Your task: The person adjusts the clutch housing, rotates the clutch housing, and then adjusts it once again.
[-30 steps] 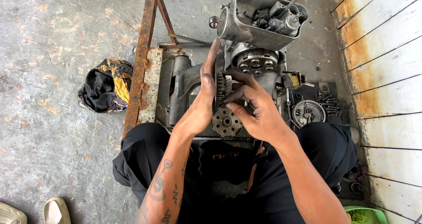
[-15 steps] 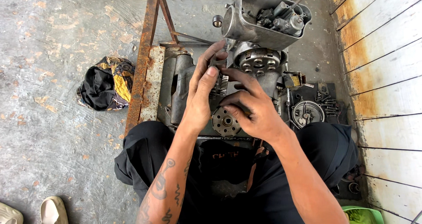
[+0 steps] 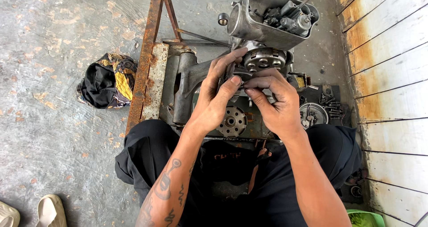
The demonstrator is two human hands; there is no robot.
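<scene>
A round metal clutch part (image 3: 264, 59), grey and ringed with holes, sits on the engine block (image 3: 196, 82) just below a metal tray (image 3: 249, 24), and both of the person's hands meet right in front of it. The left hand (image 3: 214, 100) reaches up from below with its fingers stretched along the left edge of the round part, the thumb bent in toward the other hand. The right hand (image 3: 274, 100) has its fingers curled and its thumb and forefinger pressed together as if pinching something very small; what it is I cannot make out. Just under the hands a toothed gear (image 3: 232, 121) lies flat on the block. The tray above is tilted and holds a clutter of sockets and tools (image 3: 290, 17). A rusty steel frame (image 3: 149, 53) carries the engine on the concrete floor (image 3: 53, 133). To the left a black and yellow cloth (image 3: 107, 80) lies crumpled, and to the right a round cover (image 3: 313, 113) rests beside a stained wall (image 3: 392, 66).
</scene>
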